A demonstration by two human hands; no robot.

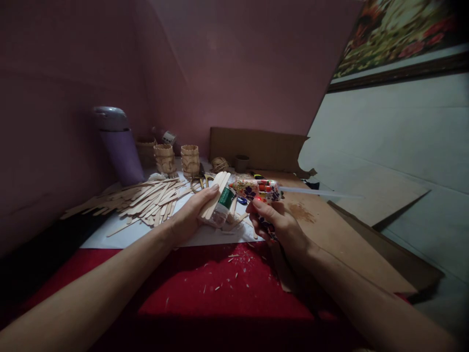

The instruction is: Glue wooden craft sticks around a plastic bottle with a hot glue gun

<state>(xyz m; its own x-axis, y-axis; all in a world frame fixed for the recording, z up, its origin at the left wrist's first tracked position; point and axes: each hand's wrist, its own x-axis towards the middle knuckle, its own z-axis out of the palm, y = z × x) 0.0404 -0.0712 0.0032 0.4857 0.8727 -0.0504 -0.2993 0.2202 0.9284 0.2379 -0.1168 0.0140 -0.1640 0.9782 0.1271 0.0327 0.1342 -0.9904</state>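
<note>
My left hand is closed around a small clear plastic bottle with a green label. Several wooden craft sticks lie side by side along the bottle, under my left thumb. In my right hand is a flower-patterned hot glue gun, its red light glowing by the thumb. A long translucent glue stick juts from the back of the gun. The nozzle points left, close to the craft sticks; I cannot tell whether it touches them.
Loose craft sticks are heaped on white paper at left. Behind stand a purple flask, stick-covered cups, scissors and a ball of twine. Cardboard lies at right. Wood scraps dot the red cloth.
</note>
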